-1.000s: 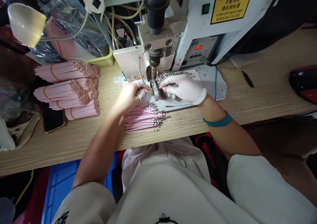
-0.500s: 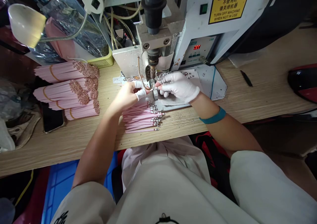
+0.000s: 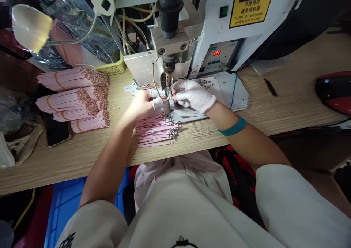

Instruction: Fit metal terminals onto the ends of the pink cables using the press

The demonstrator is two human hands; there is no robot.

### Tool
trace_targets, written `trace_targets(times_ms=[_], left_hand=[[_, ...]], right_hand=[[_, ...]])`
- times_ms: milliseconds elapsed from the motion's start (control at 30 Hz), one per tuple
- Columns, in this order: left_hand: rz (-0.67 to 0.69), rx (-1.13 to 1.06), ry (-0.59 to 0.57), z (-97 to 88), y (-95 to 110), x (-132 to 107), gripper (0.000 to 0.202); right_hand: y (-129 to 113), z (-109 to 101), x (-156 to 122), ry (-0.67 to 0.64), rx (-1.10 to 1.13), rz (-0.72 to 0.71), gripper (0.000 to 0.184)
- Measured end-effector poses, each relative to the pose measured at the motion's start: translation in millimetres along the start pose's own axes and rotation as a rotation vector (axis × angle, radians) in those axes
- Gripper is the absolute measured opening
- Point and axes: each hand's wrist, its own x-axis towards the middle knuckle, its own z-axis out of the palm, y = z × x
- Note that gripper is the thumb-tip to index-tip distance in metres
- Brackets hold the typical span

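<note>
My left hand (image 3: 142, 104), with white finger cots on thumb and forefinger, is pinched on a thin pink strip just left of the machine's tip (image 3: 168, 82). In a white glove, my right hand (image 3: 195, 96) pinches something small right under that tip; I cannot make it out. Both hands meet over the small metal block (image 3: 171, 104) on the machine's base plate (image 3: 233, 90). A loose pile of pink strips (image 3: 157, 131) with metal ends lies below my left hand.
Banded bundles of pink strips (image 3: 74, 100) are stacked at the left, beside a phone (image 3: 57, 131). A lamp (image 3: 30, 25) hangs at the upper left. The machine's panel (image 3: 218, 56) shows red digits. A red-and-black object (image 3: 333, 92) sits at the right.
My right hand has slid left from the scattered parts to the machine's tip and closed into a pinch. My left hand stayed by the tip. The red digits changed.
</note>
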Motion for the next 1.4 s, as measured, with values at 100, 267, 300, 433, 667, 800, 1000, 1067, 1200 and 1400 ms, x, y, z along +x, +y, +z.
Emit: trace_targets(times_ms=[100, 267, 300, 433, 667, 800, 1000, 1067, 1200, 1400], left_hand=[[0.004, -0.030, 0.001, -0.3, -1, 2, 0.018], [-0.014, -0.041, 0.007, -0.7, -5, 4, 0.017], [-0.020, -0.036, 0.011, -0.7, -6, 4, 0.018], [-0.036, -0.003, 0.021, -0.7, -3, 4, 0.018], [-0.056, 0.021, 0.025, -2.2, 7, 2, 0.019], [-0.047, 0.020, 0.019, -2.1, 7, 3, 0.019], [-0.027, 0.011, 0.008, -4.6, 3, 3, 0.018], [-0.013, 0.029, 0.005, -10.4, 1, -1, 0.021], [0.015, 0.282, -0.009, -23.3, 3, -14, 0.027], [0.008, 0.607, -0.209, -19.6, 11, -22, 0.028]], right_hand=[[0, 0, 0, 0.000, 0.000, -0.005, 0.018], [-2, 1, -2, 0.004, -0.005, 0.003, 0.019], [-3, 1, -2, 0.010, -0.003, 0.011, 0.020], [-3, 3, -4, 0.026, 0.011, 0.010, 0.022], [-2, 1, -3, 0.015, 0.001, -0.006, 0.021], [0, 1, -1, 0.006, -0.001, -0.013, 0.021], [-9, 0, -7, -0.019, -0.073, -0.030, 0.019], [-17, -12, -12, -0.011, -0.205, -0.076, 0.015], [-28, -49, -19, 0.231, -0.683, -0.196, 0.009], [-16, -49, -12, 0.233, -1.054, -0.148, 0.015]])
